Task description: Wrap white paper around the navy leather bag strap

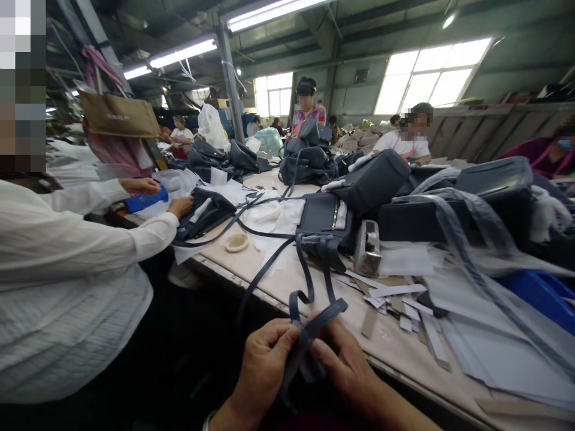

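Note:
My left hand (265, 365) and my right hand (344, 365) meet at the bottom centre, just off the near edge of the worktable (314, 287). Both are closed on a dark blue leather strap (314, 326), pinching it between thumb and fingers. The strap loops up from my hands and runs over the table edge to a dark blue handbag (321, 221) that lies on the table. A second thin strap (260, 275) trails off the table to the left.
A co-worker in a white top (67, 281) sits at the left with a blue tool (146, 200) and another bag (204, 215). A small dish (236, 242), a metal tape dispenser (367, 246), paper strips, piled bags and a blue bin (545, 296) crowd the table. More people work behind.

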Available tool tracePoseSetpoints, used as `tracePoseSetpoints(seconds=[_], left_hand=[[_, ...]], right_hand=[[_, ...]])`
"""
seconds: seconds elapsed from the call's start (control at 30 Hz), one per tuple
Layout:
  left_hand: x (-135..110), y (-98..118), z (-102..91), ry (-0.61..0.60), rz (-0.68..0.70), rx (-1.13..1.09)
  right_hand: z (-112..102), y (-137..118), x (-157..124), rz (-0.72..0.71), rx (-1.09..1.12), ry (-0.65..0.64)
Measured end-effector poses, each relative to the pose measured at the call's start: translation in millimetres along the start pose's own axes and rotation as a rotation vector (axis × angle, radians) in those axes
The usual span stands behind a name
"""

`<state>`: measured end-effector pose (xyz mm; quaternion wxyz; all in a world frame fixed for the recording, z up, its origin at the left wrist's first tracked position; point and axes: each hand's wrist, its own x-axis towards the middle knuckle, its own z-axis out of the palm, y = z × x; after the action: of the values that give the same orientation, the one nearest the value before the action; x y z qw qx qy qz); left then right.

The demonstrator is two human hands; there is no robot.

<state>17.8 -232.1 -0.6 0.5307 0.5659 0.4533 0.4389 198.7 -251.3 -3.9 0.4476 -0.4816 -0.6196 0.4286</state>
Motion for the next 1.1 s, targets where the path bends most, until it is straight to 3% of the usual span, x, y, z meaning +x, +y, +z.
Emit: tracePoseSetpoints(seconds=[0.1,0.2,0.3,0.37,0.47,0.6,0.67,0.77,0.9,1.0,1.1], left_hand=[[-2,-1,-5.8,-0.077,0.228,0.151],[-5,-3,-9.1,-0.201,0.407,0.255],[-8,-3,-13.8,-0.320,0.501,0.343],[-10,-3,-18.6,-0.381,0.511,0.390],[-13,-3,-25.5,-0.330,0.451,0.390],[-15,-3,-26.1,-0.138,0.286,0.287],[-15,-4,-23.4,-0.098,0.258,0.270],[-17,-4,-21.5,-0.075,0.288,0.272],[-20,-3,-26.6,-0.203,0.400,0.273],[-21,-4,-31.8,-0.305,0.490,0.283],[-18,-7,-36.1,-0.270,0.501,0.311]], right_hand=[[-14,-9,15,0.255,0.259,0.040],[-16,-14,31,0.455,0.491,-0.041],[-8,-10,44,0.695,0.543,-0.121],[-1,-7,51,0.803,0.601,-0.047],[9,-8,55,0.664,0.622,0.099],[27,-13,41,0.236,0.245,0.097],[37,-9,30,0.097,0.118,0.118],[41,-1,24,0.169,0.302,0.069],[16,-8,45,0.489,0.995,-0.101],[-6,-26,66,0.515,1.250,-0.072],[-8,-36,75,0.448,1.236,0.050]])
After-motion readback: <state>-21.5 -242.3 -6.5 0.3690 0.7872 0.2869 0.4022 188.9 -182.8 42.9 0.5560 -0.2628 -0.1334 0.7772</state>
